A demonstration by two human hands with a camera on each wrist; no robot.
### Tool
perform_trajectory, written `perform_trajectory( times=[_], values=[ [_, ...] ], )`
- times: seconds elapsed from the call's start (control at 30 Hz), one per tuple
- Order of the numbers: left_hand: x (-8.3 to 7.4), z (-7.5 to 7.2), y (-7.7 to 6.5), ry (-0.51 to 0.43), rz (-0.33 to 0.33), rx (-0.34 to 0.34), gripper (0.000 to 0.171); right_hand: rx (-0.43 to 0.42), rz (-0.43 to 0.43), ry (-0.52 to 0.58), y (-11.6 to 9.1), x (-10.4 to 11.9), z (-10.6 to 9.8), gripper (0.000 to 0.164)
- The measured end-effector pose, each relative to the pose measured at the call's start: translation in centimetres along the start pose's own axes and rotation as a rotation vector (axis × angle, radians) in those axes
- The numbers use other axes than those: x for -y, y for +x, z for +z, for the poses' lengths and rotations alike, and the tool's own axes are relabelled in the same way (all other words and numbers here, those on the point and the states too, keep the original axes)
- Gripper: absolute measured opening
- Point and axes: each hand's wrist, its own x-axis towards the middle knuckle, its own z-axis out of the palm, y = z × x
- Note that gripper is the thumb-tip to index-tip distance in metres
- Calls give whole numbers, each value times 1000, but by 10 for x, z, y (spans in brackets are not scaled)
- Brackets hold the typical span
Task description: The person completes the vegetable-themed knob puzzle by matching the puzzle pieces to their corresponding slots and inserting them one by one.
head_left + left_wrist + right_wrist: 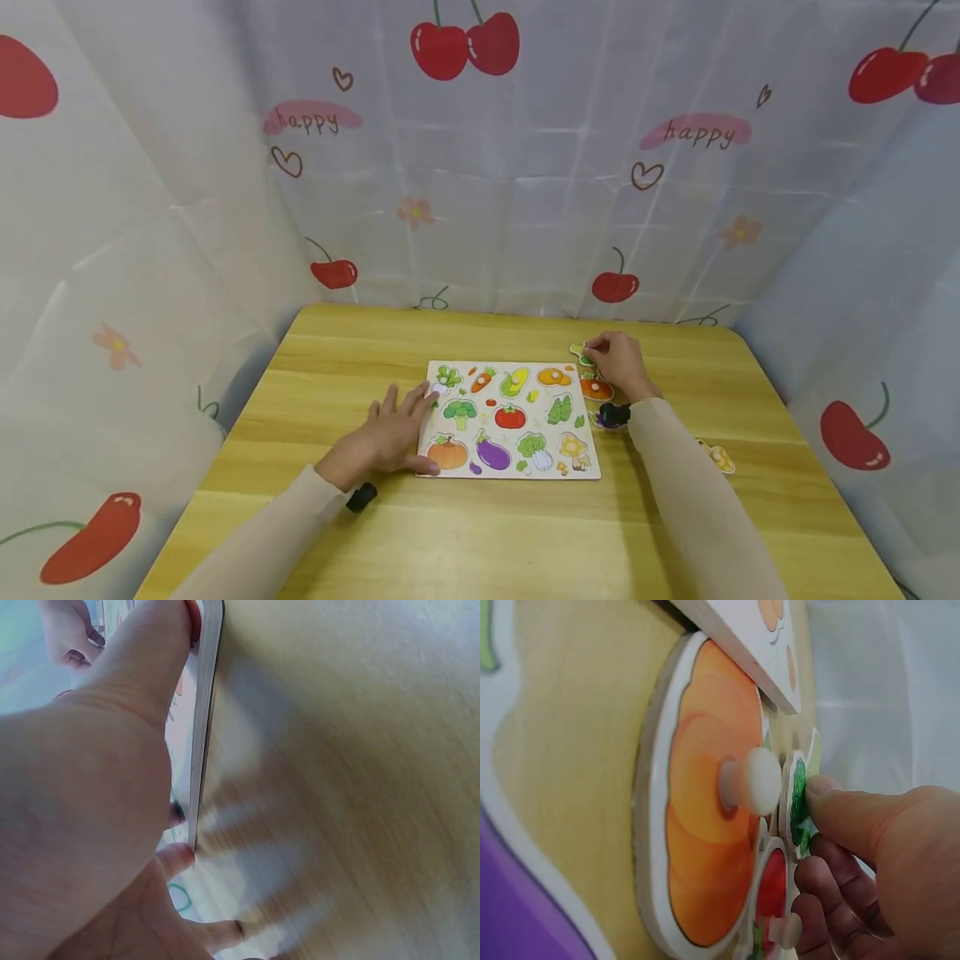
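A white puzzle board (pixel 465 392) printed with vegetables lies flat on the table. My left hand (pixel 386 433) rests on the board's left edge, fingers spread. In the left wrist view that hand (pixel 97 772) lies along the board's side (pixel 204 727). Beyond the board's top right corner, my right hand (pixel 618 360) pinches a green vegetable puzzle piece (pixel 581 354). In the right wrist view thumb and fingers hold this piece (pixel 799 799) by its edge, tilted upright. Close by lie a pumpkin piece (pixel 705 795) and a red piece (pixel 771 889), both with white knobs.
A purple eggplant piece (pixel 597 420) lies beside the board's right edge, partly hidden by the right wrist. Farther right is a yellow mushroom piece (pixel 722 458), partly behind the right sleeve. A cherry-print curtain (pixel 495 200) surrounds the wooden table (pixel 495 542).
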Motion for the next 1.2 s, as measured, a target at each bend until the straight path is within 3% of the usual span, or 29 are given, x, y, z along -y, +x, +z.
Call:
perform_trajectory(
  times=[0.23,0.57,0.97,1.2],
  values=[
    [0,-4,4,-2,11,4,130,-42,32,7,-4,12,-14,20],
    [-1,-7,5,-14,2,21,131,-52,-77,20,-21,35,-24,18],
    [3,0,3,-23,-4,28,131,-27,-166,32,-58,70,-9,19],
    [2,-1,2,-14,-12,32,130,47,-246,29,-73,94,1,13]
  ],
)
